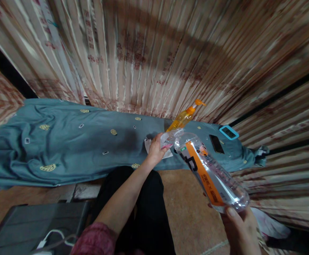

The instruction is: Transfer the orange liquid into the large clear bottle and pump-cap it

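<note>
My right hand (236, 223) grips the base of a large clear plastic bottle (212, 177) with an orange and silver label. The bottle is tilted, its upper end pointing left and away from me. My left hand (156, 151) is closed on a small clear plastic piece (170, 137) with a pink patch, right at the bottle's upper end; I cannot make out its exact kind. Behind it leans, as seen here, a pump bottle (183, 118) of yellow liquid with an orange pump head. A white paper (168, 154) lies partly hidden under my left hand.
A green patterned cloth (122, 141) covers the long surface before me. To the right lie a dark phone (216, 144) and a blue-framed digital clock (229, 132). Pleated curtains (149, 53) hang close behind. At lower left is a dark box (43, 223) with a white cable (55, 232).
</note>
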